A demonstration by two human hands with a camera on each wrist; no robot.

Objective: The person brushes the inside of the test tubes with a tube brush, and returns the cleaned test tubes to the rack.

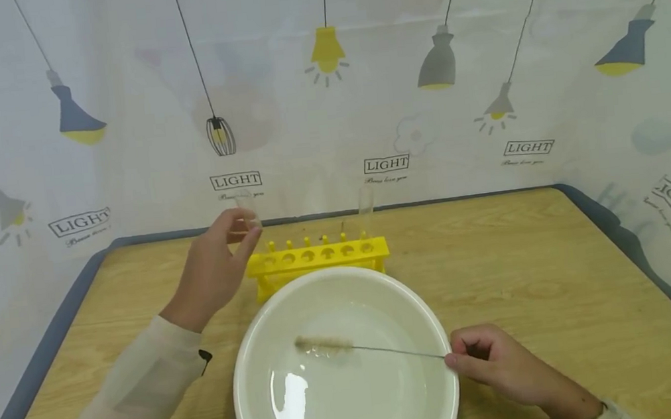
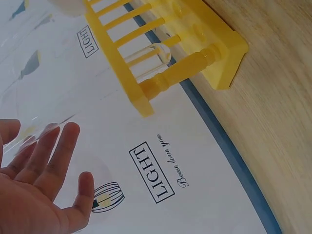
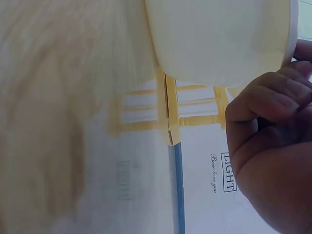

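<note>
My left hand (image 1: pixel 215 266) pinches the upper part of a clear test tube (image 1: pixel 247 207) at the rack's left end. In the left wrist view that tube's rounded bottom (image 2: pixel 163 53) shows between the plates of the yellow test tube rack (image 1: pixel 316 258). My left hand (image 2: pixel 46 180) has its other fingers spread. My right hand (image 1: pixel 507 364) pinches the wire handle of a test tube brush (image 1: pixel 326 345) over the right rim of a white basin (image 1: pixel 243 351). The bristles lie in or at the water in it. In the right wrist view my right hand (image 3: pixel 273 136) has curled fingers.
A second clear test tube (image 1: pixel 366 213) stands upright at the rack's right end. The wooden table (image 1: pixel 533 272) ends at a blue-grey edge against a pale backdrop (image 1: pixel 286 127) printed with lamps. The basin stands in front of the rack.
</note>
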